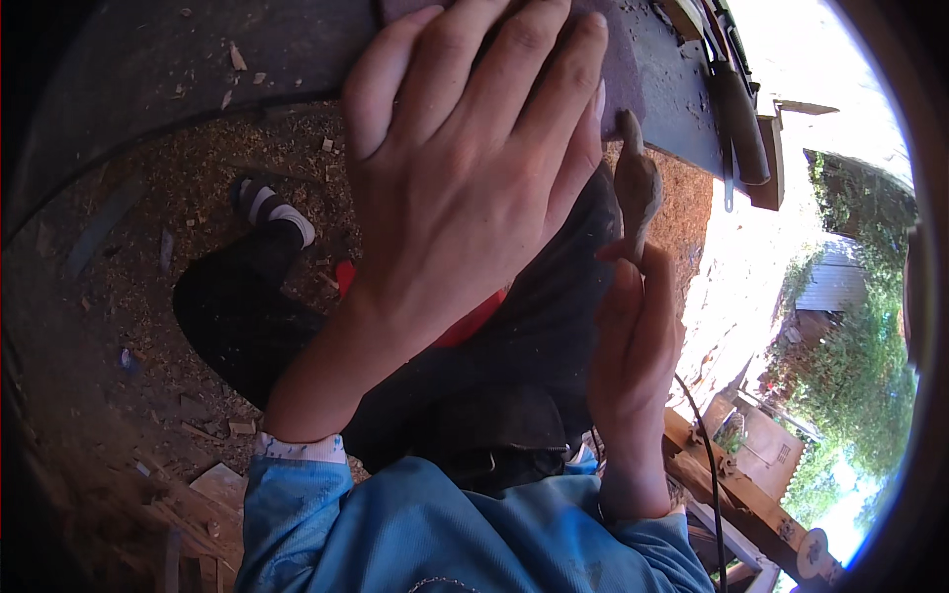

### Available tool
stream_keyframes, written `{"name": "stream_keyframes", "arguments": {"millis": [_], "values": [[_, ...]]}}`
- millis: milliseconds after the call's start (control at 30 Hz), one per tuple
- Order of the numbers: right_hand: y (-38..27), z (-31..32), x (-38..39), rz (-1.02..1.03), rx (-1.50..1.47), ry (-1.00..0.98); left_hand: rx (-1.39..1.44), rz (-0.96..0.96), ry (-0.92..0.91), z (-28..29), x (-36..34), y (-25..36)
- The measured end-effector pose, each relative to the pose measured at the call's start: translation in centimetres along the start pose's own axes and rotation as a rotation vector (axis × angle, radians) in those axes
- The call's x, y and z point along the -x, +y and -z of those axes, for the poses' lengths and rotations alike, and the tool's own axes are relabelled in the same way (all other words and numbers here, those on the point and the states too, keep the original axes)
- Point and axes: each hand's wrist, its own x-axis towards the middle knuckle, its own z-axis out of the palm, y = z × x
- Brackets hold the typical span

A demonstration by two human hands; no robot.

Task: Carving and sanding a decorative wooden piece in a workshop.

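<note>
Two hands are in view: the left hand (465, 168) lies open and flat, fingers spread over a purplish sanding sheet (625, 69) which it mostly hides, so its shape is hard to tell. The right hand (633, 346) is closed around the lower part of one small carved wooden piece (636, 183), upright just beside the sheet. Farther, the dark bench (198, 49) carries one brown-handled tool (739, 119), partly cut off at the rim.

Two bare hands show: the left hand (465, 168) and the right hand (633, 336). One carved wooden piece (636, 183), one dark sheet (618, 59) on the workbench (148, 59) edge, one striped sock (272, 208).
</note>
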Motion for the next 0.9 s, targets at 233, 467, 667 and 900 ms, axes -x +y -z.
{"name": "stream_keyframes", "arguments": {"millis": [233, 467, 667, 900], "values": [[-1.6, -3.0, -2.1, -0.006, -0.35, 0.157, -0.008, -0.077, 0.007, 2.5, 0.9, -0.6], [0.4, -5.6, -1.5, -0.037, -0.462, 0.058, -0.033, -0.168, 0.002, 2.9, 0.8, -1.9], [3.6, -10.5, -3.2, 0.105, -0.51, 0.215, -0.037, -0.229, -0.022, 3.3, 1.8, -5.0], [4.8, -14.1, -4.4, 0.226, -0.705, 0.251, -0.081, -0.279, -0.048, 3.7, 2.3, -7.8]]}}
